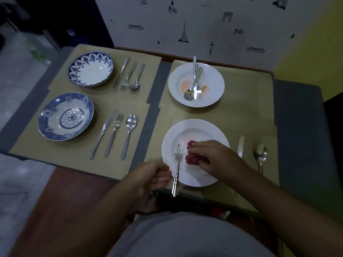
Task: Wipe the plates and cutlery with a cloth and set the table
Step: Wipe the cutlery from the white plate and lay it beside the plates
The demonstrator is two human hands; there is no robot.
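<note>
While the left hand [154, 176] curls its fingers [164, 172] beside the fork [177, 164] lying across the near white plate [196, 176], holding it or not I cannot tell, the right hand [213, 154] has its fingers clamped on the red cloth [192, 156] over that plate. Wiping this setting seems in hand; next, probably, the fork needs lifting into the cloth. A knife [240, 146] and spoon [260, 154] lie just right of the plate. Beyond, the far white plate [213, 71], soiled, holds three heaped pieces. Four plates, two white and two blue, and twelve pieces of cutlery sit on the bench [300, 117].
</note>
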